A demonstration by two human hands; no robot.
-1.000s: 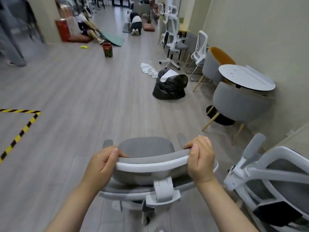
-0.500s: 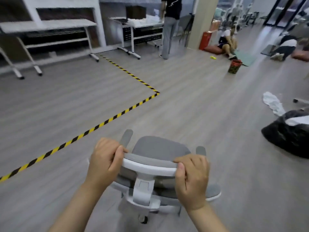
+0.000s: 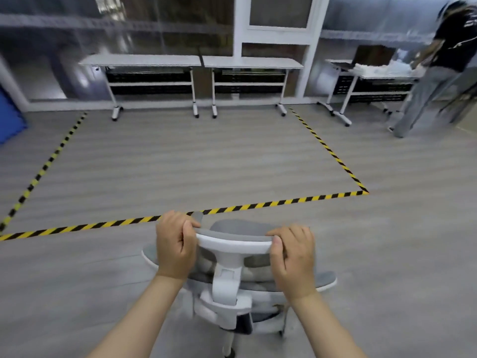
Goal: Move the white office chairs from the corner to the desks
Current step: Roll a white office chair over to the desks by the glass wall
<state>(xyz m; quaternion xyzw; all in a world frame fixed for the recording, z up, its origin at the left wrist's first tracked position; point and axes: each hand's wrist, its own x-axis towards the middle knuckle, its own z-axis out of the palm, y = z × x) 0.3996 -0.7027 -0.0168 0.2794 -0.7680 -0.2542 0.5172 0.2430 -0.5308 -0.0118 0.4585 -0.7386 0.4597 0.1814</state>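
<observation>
While both hands' fingers grip the headrest [image 3: 233,244] | white office chair [image 3: 227,282] faces desks [image 3: 191,60] | left hand [image 3: 175,251] | right hand [image 3: 294,264]

Both our forearms reach forward and slightly inward from the lower edge of the view, bare to the wrist; our left hand [image 3: 175,248] sits palm down, fingers curled over the top of the headrest [image 3: 233,241] at its left end, thumb tucked along the near side; our right hand [image 3: 294,259] mirrors it at the right end, fingers wrapped over the top edge, thumb pressed flat against the near face; the wrists are level, the hands well apart.
</observation>
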